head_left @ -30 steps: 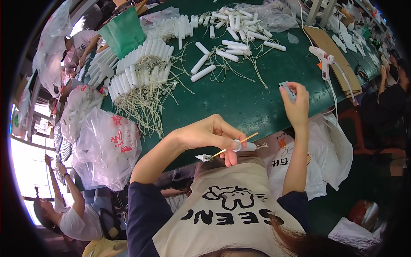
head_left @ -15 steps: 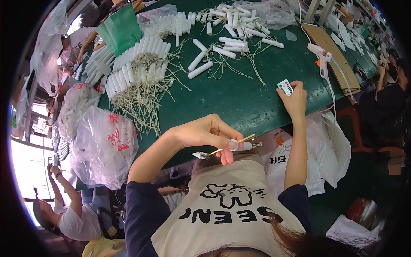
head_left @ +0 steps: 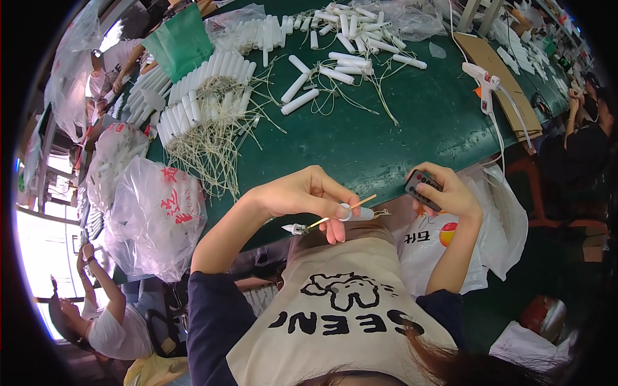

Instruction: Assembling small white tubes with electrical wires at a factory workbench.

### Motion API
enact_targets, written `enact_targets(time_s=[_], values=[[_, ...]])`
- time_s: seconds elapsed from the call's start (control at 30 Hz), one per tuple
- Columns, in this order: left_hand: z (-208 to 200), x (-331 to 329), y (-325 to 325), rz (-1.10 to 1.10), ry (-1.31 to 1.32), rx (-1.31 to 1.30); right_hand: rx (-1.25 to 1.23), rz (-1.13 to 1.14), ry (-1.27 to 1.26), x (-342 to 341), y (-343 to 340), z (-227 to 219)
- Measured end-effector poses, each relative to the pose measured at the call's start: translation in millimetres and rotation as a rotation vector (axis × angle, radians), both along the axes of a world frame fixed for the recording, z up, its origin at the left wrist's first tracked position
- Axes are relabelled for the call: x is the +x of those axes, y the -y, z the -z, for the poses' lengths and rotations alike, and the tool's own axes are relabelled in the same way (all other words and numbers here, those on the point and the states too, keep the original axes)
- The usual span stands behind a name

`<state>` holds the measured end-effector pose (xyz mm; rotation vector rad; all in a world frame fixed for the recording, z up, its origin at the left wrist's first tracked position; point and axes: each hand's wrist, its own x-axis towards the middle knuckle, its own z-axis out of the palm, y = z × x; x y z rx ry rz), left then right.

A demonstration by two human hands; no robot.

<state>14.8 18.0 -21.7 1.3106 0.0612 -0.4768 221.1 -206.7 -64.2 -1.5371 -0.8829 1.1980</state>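
Note:
My left hand (head_left: 306, 195) is closed in a pinch at the end of a white candle tube (head_left: 362, 214), held above my lap by the table's near edge. A thin wooden stick (head_left: 368, 201) crosses the fingertips. Left of these fingers, a small white flame-shaped bulb (head_left: 295, 229) sits at the end of a yellowish strip; whether strip and stick are one piece is hidden. In my right hand (head_left: 456, 194) is a small dark remote control (head_left: 421, 184) with round buttons. The thumb lies over its face, and the fingers wrap behind it.
White tubes with thin wires (head_left: 209, 122) lie in rows on the green table (head_left: 335, 145); more tubes (head_left: 360, 38) are heaped at the back. A white glue gun (head_left: 483, 87) rests by a cardboard sheet (head_left: 505, 90). Plastic bags (head_left: 158, 222) hang at left. Other people work nearby.
My right hand has come nearer my body and turned, bringing the remote closer to the left hand. The remote's face now looks dark instead of pale. My left hand has shifted slightly left.

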Motion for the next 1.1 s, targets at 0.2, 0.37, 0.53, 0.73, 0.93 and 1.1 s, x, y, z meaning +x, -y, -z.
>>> enact_targets(time_s=[0.2, 0.37, 0.53, 0.73, 0.93, 1.1], values=[[-3, 1, 1, 0.053, 0.005, 0.013, -0.005, -0.081, 0.083, -1, 1, 0], [-2, 1, 3, 0.015, 0.009, 0.004, -0.05, -0.015, 0.107, -4, -6, 2], [-1, 0, 0, 0.047, -0.008, 0.019, -0.005, 0.008, 0.237, -5, -14, 8], [5, -1, 0, -0.007, -0.012, 0.005, 0.095, 0.324, 0.363, -3, -44, 18], [4, 1, 0, 0.035, -0.037, 0.028, 0.154, 0.473, 1.188, 20, -83, 63], [7, -2, -2, -0.017, -0.044, 0.023, 0.103, 0.479, 1.237, 17, -92, 67]])
